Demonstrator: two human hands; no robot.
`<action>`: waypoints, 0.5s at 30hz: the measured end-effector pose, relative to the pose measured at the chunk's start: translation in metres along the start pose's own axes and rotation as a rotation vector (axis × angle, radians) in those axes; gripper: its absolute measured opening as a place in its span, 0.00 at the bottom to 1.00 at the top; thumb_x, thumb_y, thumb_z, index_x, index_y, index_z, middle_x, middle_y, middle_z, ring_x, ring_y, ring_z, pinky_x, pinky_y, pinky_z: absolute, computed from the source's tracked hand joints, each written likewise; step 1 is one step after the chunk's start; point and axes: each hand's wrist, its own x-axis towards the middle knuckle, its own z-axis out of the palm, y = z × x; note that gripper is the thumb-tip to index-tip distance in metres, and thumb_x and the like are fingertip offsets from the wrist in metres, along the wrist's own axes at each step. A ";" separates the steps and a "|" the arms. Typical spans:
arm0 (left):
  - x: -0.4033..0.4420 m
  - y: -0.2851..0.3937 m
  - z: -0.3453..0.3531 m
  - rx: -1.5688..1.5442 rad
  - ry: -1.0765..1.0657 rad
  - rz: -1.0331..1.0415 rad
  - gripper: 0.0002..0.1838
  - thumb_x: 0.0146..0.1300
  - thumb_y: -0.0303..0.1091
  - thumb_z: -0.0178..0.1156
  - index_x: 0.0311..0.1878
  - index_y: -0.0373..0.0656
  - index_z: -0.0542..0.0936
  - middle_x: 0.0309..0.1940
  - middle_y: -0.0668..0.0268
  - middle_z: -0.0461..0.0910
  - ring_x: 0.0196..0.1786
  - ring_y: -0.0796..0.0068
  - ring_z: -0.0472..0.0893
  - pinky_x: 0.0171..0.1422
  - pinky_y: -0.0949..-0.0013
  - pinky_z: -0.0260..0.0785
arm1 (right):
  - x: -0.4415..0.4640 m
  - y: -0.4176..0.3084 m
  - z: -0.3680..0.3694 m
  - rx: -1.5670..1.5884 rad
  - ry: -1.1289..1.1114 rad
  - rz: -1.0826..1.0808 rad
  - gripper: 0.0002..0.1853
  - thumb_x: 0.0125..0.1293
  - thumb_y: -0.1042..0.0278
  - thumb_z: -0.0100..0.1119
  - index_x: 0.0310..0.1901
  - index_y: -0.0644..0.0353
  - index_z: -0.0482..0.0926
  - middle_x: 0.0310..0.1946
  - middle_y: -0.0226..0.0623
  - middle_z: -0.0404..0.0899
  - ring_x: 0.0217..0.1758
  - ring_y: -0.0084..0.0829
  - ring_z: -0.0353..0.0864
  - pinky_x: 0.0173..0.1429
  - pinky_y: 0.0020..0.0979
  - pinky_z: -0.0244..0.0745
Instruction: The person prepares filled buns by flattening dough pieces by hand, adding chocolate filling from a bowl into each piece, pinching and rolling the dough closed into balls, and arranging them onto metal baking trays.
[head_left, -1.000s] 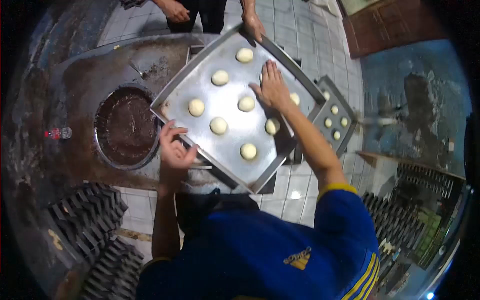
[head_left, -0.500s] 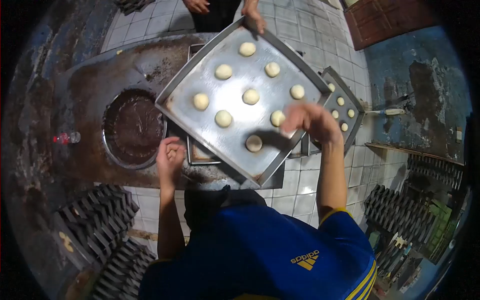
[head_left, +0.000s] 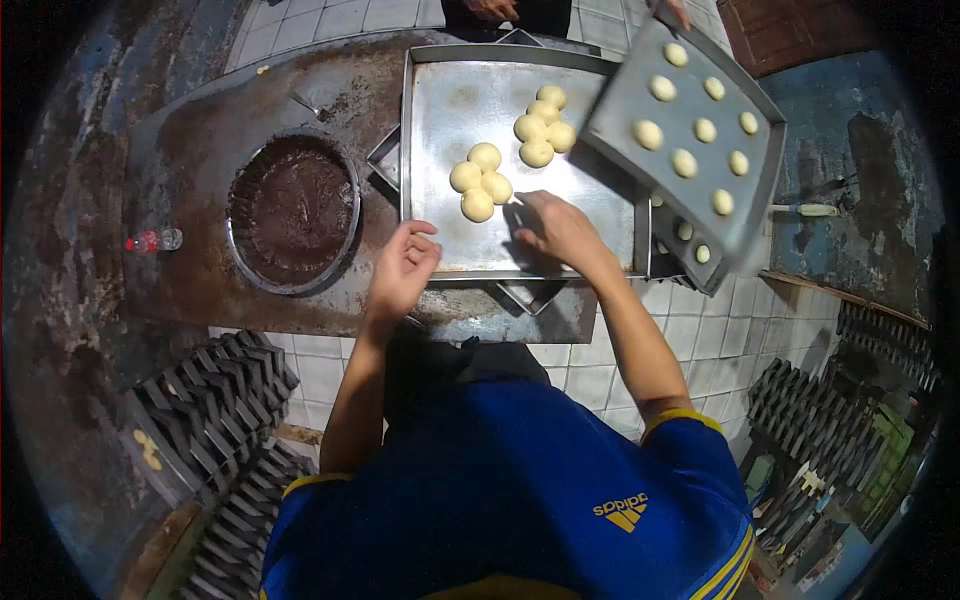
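Note:
My left hand (head_left: pixel 403 268) is beside the front left corner of a square metal baking tray (head_left: pixel 437 100). Its fingers are loosely curled and apart, with nothing visible in them. Over the front part of that tray reaches my right hand (head_left: pixel 556 230), thumb and fingers spread and empty. Close to its fingertips lies a cluster of pale dough balls (head_left: pixel 478 205). A second cluster of dough balls (head_left: pixel 537 152) sits farther back on the right. Another person's hand (head_left: pixel 672 12) holds up a tilted tray (head_left: pixel 675 125) with spaced dough balls, overlapping the right side of my tray.
A round pan (head_left: pixel 355 215) with a dark coated inside stands left on the worn table (head_left: pixel 180 285). A small bottle (head_left: pixel 155 240) lies near it. More trays show underneath and at the right, one holding dough balls (head_left: pixel 685 231). Dark stacked racks (head_left: pixel 225 400) stand below left.
The tray with spaced dough balls has moved right, away from me, in the other person's hand. The tray with two clusters now shows in front of me. My right hand has moved left over it.

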 end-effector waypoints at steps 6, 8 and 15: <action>0.029 -0.033 0.036 0.260 -0.281 0.012 0.10 0.68 0.29 0.67 0.48 0.37 0.81 0.35 0.64 0.85 0.38 0.78 0.84 0.42 0.70 0.76 | 0.056 0.026 0.044 -0.227 0.078 -0.314 0.15 0.63 0.75 0.62 0.52 0.56 0.82 0.52 0.36 0.83 0.53 0.41 0.86 0.54 0.40 0.84; 0.047 -0.042 0.045 0.290 -0.316 0.060 0.09 0.67 0.29 0.67 0.46 0.37 0.81 0.33 0.63 0.85 0.37 0.77 0.84 0.42 0.70 0.76 | 0.070 0.035 0.054 -0.291 0.099 -0.362 0.14 0.62 0.77 0.61 0.50 0.55 0.82 0.50 0.35 0.83 0.51 0.39 0.86 0.53 0.40 0.84; 0.091 -0.073 0.046 0.479 -0.444 0.053 0.14 0.62 0.39 0.70 0.36 0.37 0.82 0.27 0.59 0.83 0.32 0.65 0.83 0.41 0.61 0.76 | 0.105 0.025 0.040 -0.253 -0.225 -0.192 0.13 0.61 0.63 0.63 0.44 0.61 0.84 0.40 0.43 0.88 0.49 0.47 0.88 0.52 0.45 0.82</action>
